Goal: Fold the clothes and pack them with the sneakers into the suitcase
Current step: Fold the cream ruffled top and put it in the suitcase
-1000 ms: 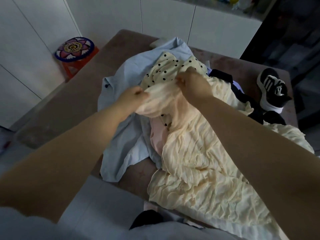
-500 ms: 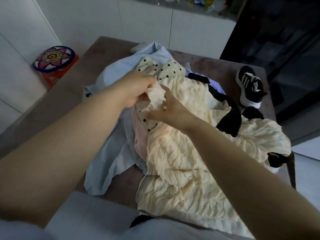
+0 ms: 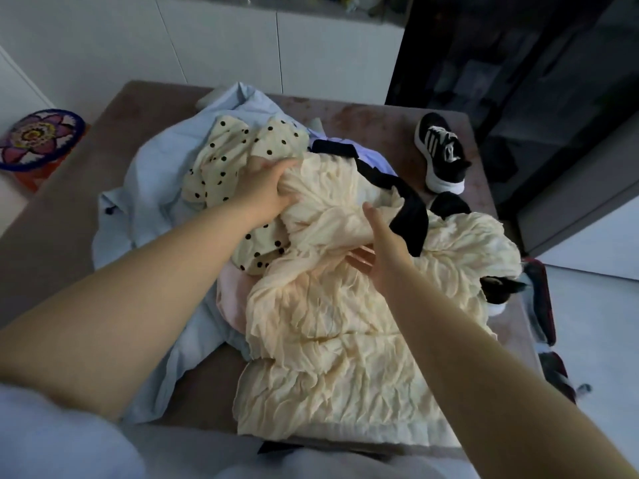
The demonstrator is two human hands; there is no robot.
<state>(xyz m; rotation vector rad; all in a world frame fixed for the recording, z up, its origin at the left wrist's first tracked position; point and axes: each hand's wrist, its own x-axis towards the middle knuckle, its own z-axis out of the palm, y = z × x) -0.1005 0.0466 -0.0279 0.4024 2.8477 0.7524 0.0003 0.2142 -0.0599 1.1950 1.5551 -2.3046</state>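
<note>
Half a second before, the two hands had been bunched together on one small wad of cream cloth; by now they had come apart. The left hand [image 3: 264,190] had gone farther up the pile, and the right hand [image 3: 385,245] had dropped back toward the person and off to the right.

The left hand gripped the cream crinkled garment [image 3: 345,344] at its far, gathered end, the fingers dug into the folds and the thumb over the top. The right hand was spread, thumb raised, its fingers [image 3: 359,259] lying fairly straight against the same garment lower down, touching it and not closed round anything.

That garment ran between the hands and on past them, spilling down the near side of the brown surface [image 3: 69,219] toward the person. Just beside the left hand, partly under its wrist, lay the polka-dot garment [image 3: 221,160]. Beneath both spread the pale blue garment [image 3: 152,174], reaching out to the left. A pink garment [image 3: 230,295] showed between the blue and the cream. A black garment [image 3: 411,216] snaked across the cream cloth, touching the back of the right hand.

One black and white sneaker [image 3: 442,153] stood on the far right of the surface, well apart from both hands. A black-and-white shape poked from under the cream cloth's right edge; I could not tell what it was.

A flower-patterned stool [image 3: 38,140] stood off to the left, with white cabinets [image 3: 207,46] behind.
</note>
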